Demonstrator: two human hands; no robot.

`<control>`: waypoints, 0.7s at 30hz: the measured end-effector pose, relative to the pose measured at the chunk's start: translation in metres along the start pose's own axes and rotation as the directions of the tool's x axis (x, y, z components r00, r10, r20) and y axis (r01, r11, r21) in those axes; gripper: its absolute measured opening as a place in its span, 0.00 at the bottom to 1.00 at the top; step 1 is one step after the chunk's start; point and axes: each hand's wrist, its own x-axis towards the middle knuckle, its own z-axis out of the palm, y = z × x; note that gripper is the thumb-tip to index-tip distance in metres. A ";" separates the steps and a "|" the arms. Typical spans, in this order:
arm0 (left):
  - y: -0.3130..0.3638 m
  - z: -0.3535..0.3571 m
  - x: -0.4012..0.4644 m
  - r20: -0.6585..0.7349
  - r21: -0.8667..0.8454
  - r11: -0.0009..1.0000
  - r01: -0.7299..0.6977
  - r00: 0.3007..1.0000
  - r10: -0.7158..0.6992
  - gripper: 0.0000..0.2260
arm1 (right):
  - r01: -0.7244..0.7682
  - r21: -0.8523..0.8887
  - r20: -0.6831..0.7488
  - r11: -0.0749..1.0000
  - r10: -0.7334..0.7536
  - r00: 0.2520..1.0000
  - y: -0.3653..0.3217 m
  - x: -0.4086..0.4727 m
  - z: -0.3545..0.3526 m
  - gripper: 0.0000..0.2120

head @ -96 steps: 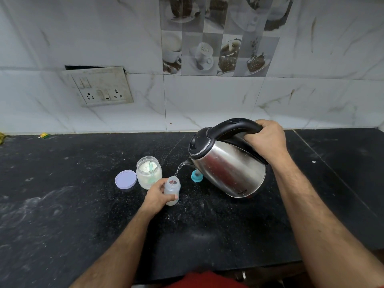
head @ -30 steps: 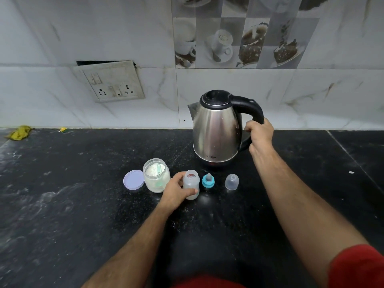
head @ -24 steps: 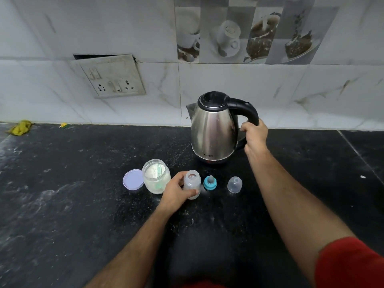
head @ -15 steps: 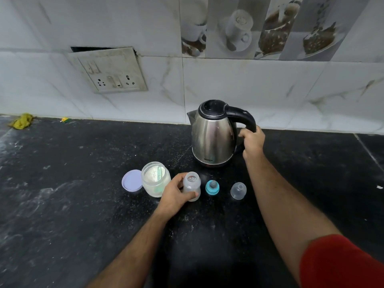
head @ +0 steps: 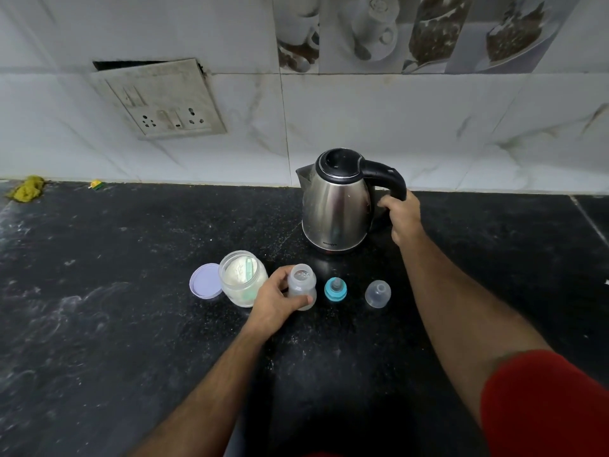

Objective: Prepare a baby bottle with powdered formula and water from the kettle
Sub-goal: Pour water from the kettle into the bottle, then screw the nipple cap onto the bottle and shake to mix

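Note:
A small clear baby bottle (head: 302, 285) stands uncapped on the black counter (head: 131, 324), and my left hand (head: 275, 300) grips its side. The steel kettle (head: 336, 209) stands upright behind it near the wall. My right hand (head: 400, 214) holds the lower part of the kettle's black handle. To the right of the bottle sit the teal-ringed nipple (head: 335, 289) and a clear dome cap (head: 378, 293). Left of the bottle stands an open formula jar (head: 243, 282) with white powder and a green scoop inside, its lilac lid (head: 205, 280) lying beside it.
A tiled wall with a switch and socket plate (head: 161, 103) runs along the back. A yellow-green rag (head: 28, 189) and a small yellow scrap (head: 96, 184) lie at the far left by the wall. A seam in the counter runs at the far right.
3.2 s ago the kettle was tilted, pouring water into the bottle. It now stands upright near the wall with my right hand still on its handle. My left hand stays on the bottle.

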 end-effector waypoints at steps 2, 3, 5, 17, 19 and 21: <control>0.003 0.000 -0.001 -0.001 0.000 1.000 -0.004 1.000 0.004 0.24 | 0.025 -0.053 0.045 0.998 -0.023 0.999 -0.001 0.000 -0.005 0.14; 0.003 0.000 -0.002 -0.004 -0.001 1.000 -0.009 1.000 0.009 0.24 | 0.036 -0.076 0.063 0.996 -0.031 0.998 -0.001 -0.002 -0.008 0.19; 0.005 -0.001 -0.005 -0.011 -0.001 1.000 -0.015 1.000 0.015 0.24 | 0.053 -0.145 0.049 0.988 -0.046 0.998 0.000 -0.010 -0.016 0.26; -0.007 0.001 -0.052 0.000 -0.022 0.998 -0.061 0.998 0.061 0.23 | 0.259 -0.324 0.040 0.910 -0.261 0.965 0.028 -0.122 -0.044 0.13; -0.014 0.001 -0.061 0.003 -0.008 0.998 -0.064 0.998 0.064 0.23 | 0.241 -0.332 0.091 0.912 -0.224 0.970 0.035 -0.139 -0.041 0.11; -0.022 0.001 -0.069 0.005 -0.003 0.998 -0.056 0.998 0.056 0.24 | 0.236 -0.375 0.127 0.897 -0.202 0.971 0.045 -0.154 -0.036 0.10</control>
